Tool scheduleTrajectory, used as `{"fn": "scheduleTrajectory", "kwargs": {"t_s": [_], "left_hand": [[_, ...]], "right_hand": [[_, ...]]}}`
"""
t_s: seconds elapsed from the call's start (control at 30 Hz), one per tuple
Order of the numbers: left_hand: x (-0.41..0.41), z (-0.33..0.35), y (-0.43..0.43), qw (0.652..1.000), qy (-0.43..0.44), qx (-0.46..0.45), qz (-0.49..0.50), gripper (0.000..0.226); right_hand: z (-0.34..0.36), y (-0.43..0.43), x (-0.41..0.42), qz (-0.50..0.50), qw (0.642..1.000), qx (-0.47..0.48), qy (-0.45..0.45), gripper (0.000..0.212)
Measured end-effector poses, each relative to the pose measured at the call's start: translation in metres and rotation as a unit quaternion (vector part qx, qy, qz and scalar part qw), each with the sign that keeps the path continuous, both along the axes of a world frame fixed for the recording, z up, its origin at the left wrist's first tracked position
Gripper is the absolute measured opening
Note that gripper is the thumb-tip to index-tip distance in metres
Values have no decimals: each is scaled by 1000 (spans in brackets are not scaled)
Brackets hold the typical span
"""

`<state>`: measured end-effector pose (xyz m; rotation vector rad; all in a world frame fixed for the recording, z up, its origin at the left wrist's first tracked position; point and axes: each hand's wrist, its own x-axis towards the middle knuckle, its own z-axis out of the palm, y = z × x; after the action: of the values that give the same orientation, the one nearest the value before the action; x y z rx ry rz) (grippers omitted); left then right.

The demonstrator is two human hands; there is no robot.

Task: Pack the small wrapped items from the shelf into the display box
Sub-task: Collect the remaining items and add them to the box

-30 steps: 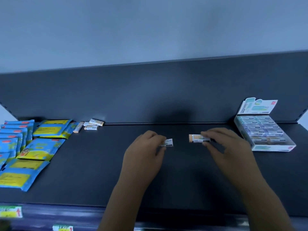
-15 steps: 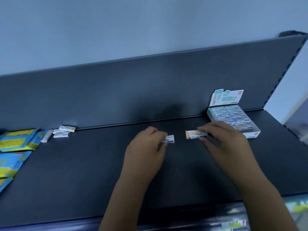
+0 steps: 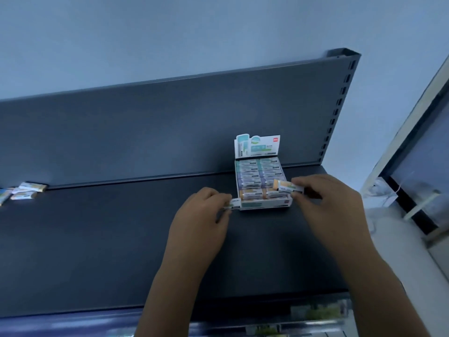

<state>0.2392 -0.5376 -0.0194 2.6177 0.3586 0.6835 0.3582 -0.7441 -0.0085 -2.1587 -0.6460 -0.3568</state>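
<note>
The white display box stands on the dark shelf against the back panel, its printed lid flap upright, rows of wrapped items inside. My right hand pinches a small wrapped item with an orange end, held over the box's front right corner. My left hand grips another small wrapped item at the box's front left corner, mostly hidden by my fingers. Several loose wrapped items lie far left by the back panel.
The dark shelf stretches wide between the loose items and the box. Its back panel rises behind. The perforated upright marks the shelf's right end, with a window frame beyond. Price labels line the front edge.
The view has swung right: the display box now sits centre, the blue-yellow packets are out of view. Both hands, each holding an item, have reached the box's front corners.
</note>
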Motion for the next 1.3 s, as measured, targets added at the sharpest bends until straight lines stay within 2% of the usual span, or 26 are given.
{"fn": "scheduleTrajectory", "kwargs": {"t_s": [0.2,0.63,1.3], "left_hand": [[17,2,-33,999,28,15,8,23],[62,-2,-41,998,42,38,19,16],[73,-16,-29,995,51,83,-15,41]], "right_hand": [[-5,-27,23,41,999,-1,-13,30],[-2,-31,45,79,997,-16,2,25],[-9,-11,71,103,994,-38,21,26]]}}
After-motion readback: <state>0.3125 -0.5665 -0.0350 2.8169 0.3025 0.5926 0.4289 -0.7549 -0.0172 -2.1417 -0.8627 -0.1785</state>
